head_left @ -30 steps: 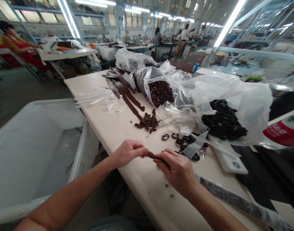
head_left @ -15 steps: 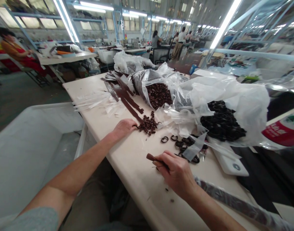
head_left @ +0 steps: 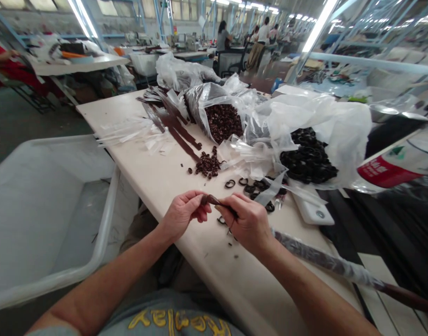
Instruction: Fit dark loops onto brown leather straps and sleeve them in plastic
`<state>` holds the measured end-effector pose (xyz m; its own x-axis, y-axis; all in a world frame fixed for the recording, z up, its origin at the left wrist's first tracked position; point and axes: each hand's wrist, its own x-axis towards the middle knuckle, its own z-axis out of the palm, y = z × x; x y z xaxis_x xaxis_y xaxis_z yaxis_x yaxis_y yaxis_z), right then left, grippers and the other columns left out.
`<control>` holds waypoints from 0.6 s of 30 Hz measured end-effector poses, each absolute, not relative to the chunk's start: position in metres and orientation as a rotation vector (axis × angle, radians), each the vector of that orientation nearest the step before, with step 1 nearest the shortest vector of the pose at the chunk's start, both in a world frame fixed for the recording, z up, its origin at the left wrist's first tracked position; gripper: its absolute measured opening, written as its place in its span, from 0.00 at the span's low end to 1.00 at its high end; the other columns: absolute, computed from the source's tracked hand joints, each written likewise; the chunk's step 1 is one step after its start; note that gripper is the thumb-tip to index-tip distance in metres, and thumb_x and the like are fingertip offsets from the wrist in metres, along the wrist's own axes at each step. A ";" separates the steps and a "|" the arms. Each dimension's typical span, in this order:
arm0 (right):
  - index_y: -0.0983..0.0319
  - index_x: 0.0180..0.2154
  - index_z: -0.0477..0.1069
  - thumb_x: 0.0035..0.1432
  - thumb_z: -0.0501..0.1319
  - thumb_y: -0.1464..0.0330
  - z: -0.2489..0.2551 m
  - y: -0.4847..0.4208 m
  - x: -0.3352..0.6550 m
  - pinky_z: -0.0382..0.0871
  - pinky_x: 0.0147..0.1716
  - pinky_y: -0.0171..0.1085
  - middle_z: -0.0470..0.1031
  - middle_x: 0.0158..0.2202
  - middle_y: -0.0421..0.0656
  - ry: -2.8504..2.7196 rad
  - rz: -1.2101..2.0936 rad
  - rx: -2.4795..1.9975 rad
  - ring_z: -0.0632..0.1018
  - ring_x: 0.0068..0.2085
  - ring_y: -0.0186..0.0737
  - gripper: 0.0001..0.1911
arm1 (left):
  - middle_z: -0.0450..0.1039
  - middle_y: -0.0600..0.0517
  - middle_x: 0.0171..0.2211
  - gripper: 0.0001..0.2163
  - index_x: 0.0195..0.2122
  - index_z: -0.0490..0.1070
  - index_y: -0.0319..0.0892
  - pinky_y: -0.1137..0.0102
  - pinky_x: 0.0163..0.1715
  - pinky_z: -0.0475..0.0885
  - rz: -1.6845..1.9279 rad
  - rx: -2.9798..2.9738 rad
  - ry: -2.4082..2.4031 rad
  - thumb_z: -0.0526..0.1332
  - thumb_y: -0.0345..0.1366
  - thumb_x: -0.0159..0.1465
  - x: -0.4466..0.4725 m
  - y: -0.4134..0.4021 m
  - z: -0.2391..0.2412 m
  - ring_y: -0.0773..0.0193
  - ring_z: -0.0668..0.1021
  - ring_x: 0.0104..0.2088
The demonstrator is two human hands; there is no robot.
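Note:
My right hand (head_left: 248,223) is closed round a narrow brown strap (head_left: 214,201), whose tip sticks out to the left. My left hand (head_left: 184,214) pinches that tip; whether it also holds a small brown loop I cannot tell. Both hands hover over the near part of the cream table (head_left: 154,177). Beyond them lies a small heap of brown loops (head_left: 206,165), and to its right several black rings (head_left: 250,186) are scattered. Long brown straps (head_left: 175,128) lie farther back on the table.
An open plastic bag of brown loops (head_left: 223,122) and a white bag of black rings (head_left: 306,158) stand behind. A plastic-wrapped strap (head_left: 326,263) runs off to the right. A large white bin (head_left: 42,200) sits left of the table. People work at distant tables.
My left hand went out to the heap of brown loops, then came back to the strap tip held in my right hand. The view has tilted down toward my lap.

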<state>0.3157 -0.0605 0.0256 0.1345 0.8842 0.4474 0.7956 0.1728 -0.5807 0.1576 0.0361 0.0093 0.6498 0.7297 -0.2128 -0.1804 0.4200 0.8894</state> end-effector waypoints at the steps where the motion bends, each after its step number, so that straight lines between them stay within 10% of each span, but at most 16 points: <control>1: 0.61 0.34 0.75 0.67 0.57 0.64 0.027 -0.061 0.314 0.65 0.30 0.30 0.73 0.28 0.41 -1.673 0.138 -1.619 0.74 0.29 0.33 0.12 | 0.76 0.50 0.23 0.13 0.35 0.77 0.36 0.77 0.20 0.67 0.631 0.962 0.648 0.69 0.42 0.56 0.158 0.034 0.011 0.72 0.73 0.19; 18: 0.60 0.31 0.74 0.59 0.64 0.69 0.038 -0.068 0.296 0.64 0.29 0.30 0.74 0.27 0.38 -1.543 0.369 -1.409 0.73 0.27 0.31 0.04 | 0.75 0.52 0.23 0.17 0.37 0.82 0.40 0.76 0.20 0.63 0.700 0.981 0.595 0.76 0.40 0.47 0.143 0.012 0.023 0.72 0.69 0.20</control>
